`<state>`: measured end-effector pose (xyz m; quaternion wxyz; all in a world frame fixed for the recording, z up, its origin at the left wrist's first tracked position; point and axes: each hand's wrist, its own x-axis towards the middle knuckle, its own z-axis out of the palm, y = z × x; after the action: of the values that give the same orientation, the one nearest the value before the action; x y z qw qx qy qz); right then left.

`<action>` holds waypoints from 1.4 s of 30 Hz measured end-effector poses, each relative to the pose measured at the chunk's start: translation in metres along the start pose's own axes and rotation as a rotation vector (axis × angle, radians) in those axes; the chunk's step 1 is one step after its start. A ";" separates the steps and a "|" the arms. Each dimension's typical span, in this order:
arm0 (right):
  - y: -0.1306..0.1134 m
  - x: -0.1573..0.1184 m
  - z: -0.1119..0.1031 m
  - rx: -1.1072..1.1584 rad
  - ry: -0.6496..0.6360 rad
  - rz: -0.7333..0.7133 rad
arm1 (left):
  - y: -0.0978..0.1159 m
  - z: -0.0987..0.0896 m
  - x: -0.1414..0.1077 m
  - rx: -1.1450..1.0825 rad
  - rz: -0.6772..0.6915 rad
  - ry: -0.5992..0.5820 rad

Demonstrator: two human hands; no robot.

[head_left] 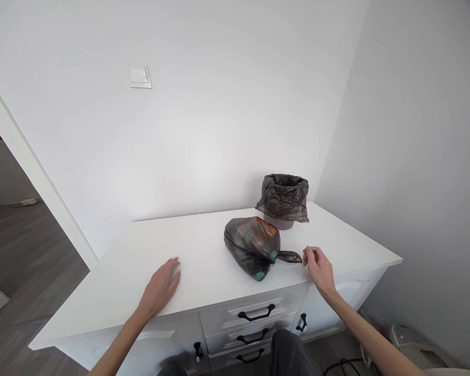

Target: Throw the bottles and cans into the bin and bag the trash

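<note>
A filled, tied, dark translucent garbage bag [250, 243] lies on the white countertop [196, 261], its looped end stretched out to the right. Bottles with green caps and something orange show through the film. At the tip of that loop, my right hand [318, 266] has its fingers curled in a pinch on the bag's end. My left hand [162, 287] rests on the countertop left of the bag, fingers extended and holding nothing. Behind the bag stands a small trash bin [280, 224], lined with a black garbage bag [284, 201] folded over its rim.
Under the countertop are drawers with black handles [256, 313] and cabinet doors. White walls meet behind and to the right, with a light switch [140, 77] at upper left. A doorway opens at the left. A beige device [419, 347] and a cable lie on the floor at lower right.
</note>
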<state>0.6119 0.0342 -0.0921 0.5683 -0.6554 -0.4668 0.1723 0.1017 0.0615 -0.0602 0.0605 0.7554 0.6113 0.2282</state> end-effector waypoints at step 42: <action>-0.088 -0.094 0.066 -0.176 -0.651 -0.735 | 0.206 0.059 0.011 -0.528 0.101 0.046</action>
<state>0.4773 -0.0103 -0.0603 0.3588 -0.4050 -0.8329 0.1163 0.3123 0.0326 -0.0330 0.2301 0.7375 0.4935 0.3995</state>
